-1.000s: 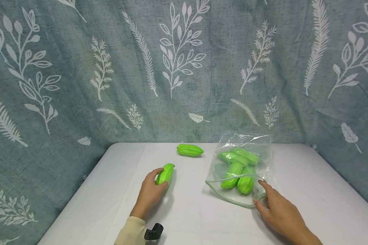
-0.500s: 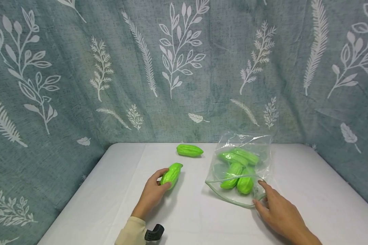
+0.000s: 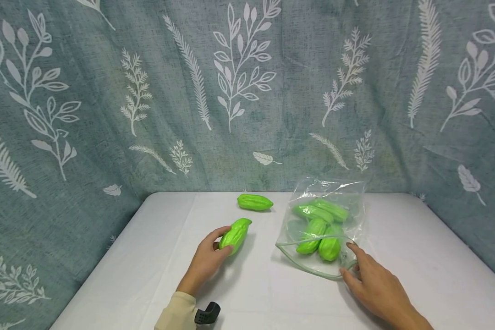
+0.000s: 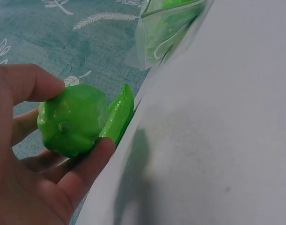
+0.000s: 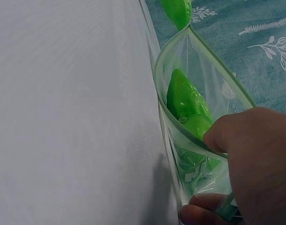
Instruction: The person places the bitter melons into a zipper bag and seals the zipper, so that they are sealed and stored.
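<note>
My left hand [image 3: 208,261] grips a bright green ribbed bitter melon [image 3: 236,234] between thumb and fingers, with its pointed end aimed away and to the right. In the left wrist view, the rounded end of this bitter melon [image 4: 72,122] faces the camera. At the right, my right hand [image 3: 379,284] pinches the green-edged rim of a clear zip bag [image 3: 309,270]. The bag lies with its mouth parted toward me, and several bitter melons [image 3: 329,247] are inside. In the right wrist view, thumb and fingers hold the bag's rim [image 5: 161,93] apart.
Another loose bitter melon [image 3: 255,202] lies near the back edge of the white table [image 3: 148,256]. A blue-green curtain [image 3: 247,151] with white leaf prints hangs behind and at the sides. A black device [image 3: 207,313] sits at the left wrist.
My left hand has moved slightly to the right with the bitter melon, which now appears raised and farther right. The right hand and the bag stay in place.
</note>
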A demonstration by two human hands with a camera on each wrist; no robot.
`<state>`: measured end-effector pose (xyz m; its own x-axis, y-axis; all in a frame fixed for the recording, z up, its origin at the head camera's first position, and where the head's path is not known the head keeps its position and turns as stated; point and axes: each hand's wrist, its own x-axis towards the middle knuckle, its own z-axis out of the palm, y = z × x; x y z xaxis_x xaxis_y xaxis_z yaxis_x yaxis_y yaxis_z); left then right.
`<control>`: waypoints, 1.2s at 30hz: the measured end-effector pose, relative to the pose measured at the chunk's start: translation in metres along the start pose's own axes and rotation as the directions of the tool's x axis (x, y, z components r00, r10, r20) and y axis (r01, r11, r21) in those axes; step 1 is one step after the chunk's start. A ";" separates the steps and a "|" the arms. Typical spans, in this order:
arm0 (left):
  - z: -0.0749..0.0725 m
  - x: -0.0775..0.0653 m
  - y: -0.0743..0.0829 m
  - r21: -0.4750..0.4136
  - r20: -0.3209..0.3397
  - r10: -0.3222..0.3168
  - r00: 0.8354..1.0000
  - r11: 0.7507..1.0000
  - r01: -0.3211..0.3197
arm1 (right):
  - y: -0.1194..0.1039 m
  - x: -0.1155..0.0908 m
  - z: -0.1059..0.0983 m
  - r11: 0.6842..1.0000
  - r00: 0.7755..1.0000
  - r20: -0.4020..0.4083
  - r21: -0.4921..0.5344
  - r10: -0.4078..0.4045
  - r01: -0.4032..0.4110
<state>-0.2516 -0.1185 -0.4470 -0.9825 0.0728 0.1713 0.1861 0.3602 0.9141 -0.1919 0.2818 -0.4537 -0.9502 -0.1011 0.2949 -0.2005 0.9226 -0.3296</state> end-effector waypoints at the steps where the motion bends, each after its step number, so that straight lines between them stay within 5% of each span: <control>1: 0.000 0.000 0.000 -0.006 0.001 -0.002 1.000 1.000 0.002 | 0.000 0.000 0.000 1.000 1.000 0.001 -0.002 0.000 0.000; 17: 0.010 0.001 -0.001 -0.215 0.101 0.037 0.994 0.976 -0.015 | 0.001 -0.002 0.000 1.000 1.000 0.015 -0.009 0.008 -0.008; 36: 0.024 -0.006 0.005 -0.264 0.170 0.021 0.985 0.964 0.025 | -0.001 -0.001 -0.001 1.000 1.000 0.013 -0.014 0.000 0.001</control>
<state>-0.2450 -0.0945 -0.4524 -0.9631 0.2379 0.1256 0.1538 0.1039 0.9826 -0.1911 0.2816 -0.4532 -0.9531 -0.1065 0.2831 -0.1978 0.9276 -0.3169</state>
